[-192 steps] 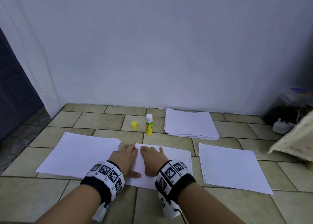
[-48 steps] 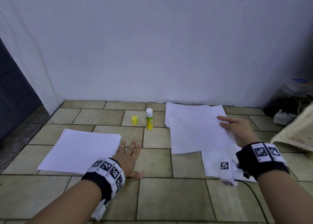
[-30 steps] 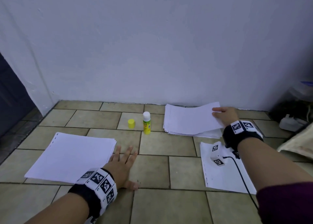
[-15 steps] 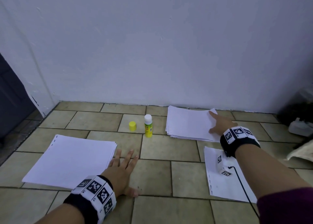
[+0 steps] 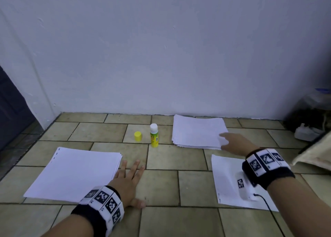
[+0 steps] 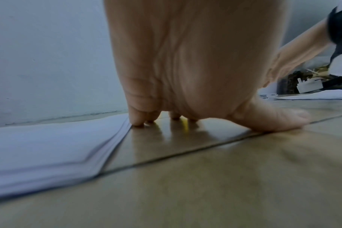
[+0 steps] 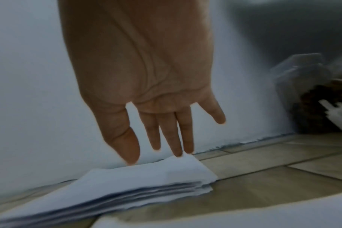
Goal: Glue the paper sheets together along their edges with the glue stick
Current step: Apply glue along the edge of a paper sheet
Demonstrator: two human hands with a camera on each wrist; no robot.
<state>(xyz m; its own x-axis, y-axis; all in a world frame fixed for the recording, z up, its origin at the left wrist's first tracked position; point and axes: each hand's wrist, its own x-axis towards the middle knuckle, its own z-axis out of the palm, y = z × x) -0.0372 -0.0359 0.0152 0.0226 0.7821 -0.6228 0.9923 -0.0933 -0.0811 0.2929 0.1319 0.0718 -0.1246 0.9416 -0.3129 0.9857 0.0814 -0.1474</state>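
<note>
On the tiled floor a glue stick stands uncapped and upright, its yellow cap just to its left. A stack of white sheets lies by the wall at centre right. My right hand hovers over that stack's near right corner with straight fingers, holding nothing. A second stack of paper lies at the left. My left hand lies flat on the tiles beside its right edge, fingers spread. A single sheet lies at the right under my right wrist.
A white wall closes the far side. A clear container with dark contents and a white plug sit at the far right, next to a beige cloth. A dark door is at the left.
My right hand carried the glued sheets to the stack by the wall, laid them down, let go and drew back toward the near corner. My left hand stayed flat on the floor.
</note>
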